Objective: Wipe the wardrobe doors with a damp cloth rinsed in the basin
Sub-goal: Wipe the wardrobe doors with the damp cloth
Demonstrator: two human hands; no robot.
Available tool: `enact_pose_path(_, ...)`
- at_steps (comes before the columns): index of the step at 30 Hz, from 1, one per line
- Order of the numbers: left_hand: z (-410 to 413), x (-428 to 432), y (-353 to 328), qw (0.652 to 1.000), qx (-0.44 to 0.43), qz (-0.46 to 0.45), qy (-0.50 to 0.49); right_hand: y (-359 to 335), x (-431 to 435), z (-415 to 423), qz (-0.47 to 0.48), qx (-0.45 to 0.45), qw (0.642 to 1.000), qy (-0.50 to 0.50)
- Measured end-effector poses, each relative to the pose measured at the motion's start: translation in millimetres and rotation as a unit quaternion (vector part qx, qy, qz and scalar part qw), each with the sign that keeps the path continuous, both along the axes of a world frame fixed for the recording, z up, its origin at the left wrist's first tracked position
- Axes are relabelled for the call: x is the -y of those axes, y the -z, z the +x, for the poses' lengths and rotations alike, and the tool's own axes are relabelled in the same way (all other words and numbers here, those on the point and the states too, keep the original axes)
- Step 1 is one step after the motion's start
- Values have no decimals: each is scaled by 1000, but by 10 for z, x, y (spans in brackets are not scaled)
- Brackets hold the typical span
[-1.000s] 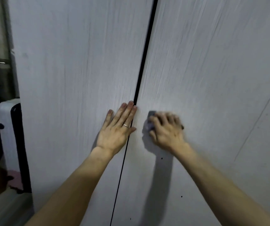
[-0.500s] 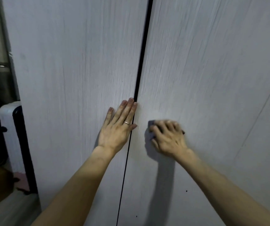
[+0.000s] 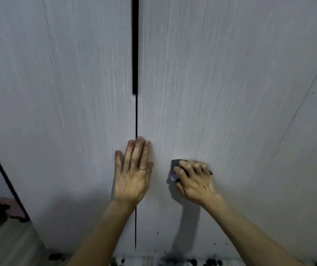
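Head view: mid-wipe, low on the wardrobe doors. Right hand [image 3: 194, 181] curled over a small dark cloth [image 3: 174, 169], pressing it flat against the right door [image 3: 230, 93], just beside the centre seam [image 3: 135, 116]. Left hand [image 3: 132, 173] spread wide and empty, palm flat across the seam, fingertips reaching onto the right door, most of the palm on the left door [image 3: 58, 93], likely bracing. No basin anywhere in sight.

Judged from this alone: rinsing probably behind, wiping under way on the lower inner part of the right door. No clear wet sheen or streak boundary to tell wiped from unwiped, so share done cannot be told. Dark specks [image 3: 173, 244] near the bottom edge of the right door, below the cloth, apparently yet to be cleaned. Left door and the far panel at the right [image 3: 316, 150] possibly also left
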State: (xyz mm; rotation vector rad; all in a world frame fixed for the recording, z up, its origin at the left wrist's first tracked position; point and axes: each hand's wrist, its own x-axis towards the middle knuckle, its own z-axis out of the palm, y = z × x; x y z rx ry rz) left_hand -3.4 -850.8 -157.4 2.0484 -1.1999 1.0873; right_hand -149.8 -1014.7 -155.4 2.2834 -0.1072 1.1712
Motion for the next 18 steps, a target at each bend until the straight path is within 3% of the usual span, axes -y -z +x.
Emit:
enact_pose_path(2,-3,-12,69,1000,-6,8,0,-214,49,-22,7,10,1000,4)
enact_pose_path(6,95,-44,75,1000,7,30,-3,-1292,83,123,128,224,966,-31)
enact_pose_path(8,110,-27,80,1000,10,23,-3,-1472,74,221,143,288,947,-25)
enact_pose_path(10,103,-37,92,1000,4,25,8,-1138,52,280,100,247,964,-10)
enact_pose_path(12,86,-77,55,1000,7,30,3,-608,-11,266,18,105,994,-10)
enact_pose_path(14,53,-150,-9,999,13,43,6,-277,-73,161,-20,-2,1000,-9)
enact_pose_path(16,27,-259,-66,998,29,53,5,-402,-122,136,-13,-21,999,-20)
enact_pose_path(18,35,-350,-125,998,34,48,-15,-842,-188,241,8,38,999,-28)
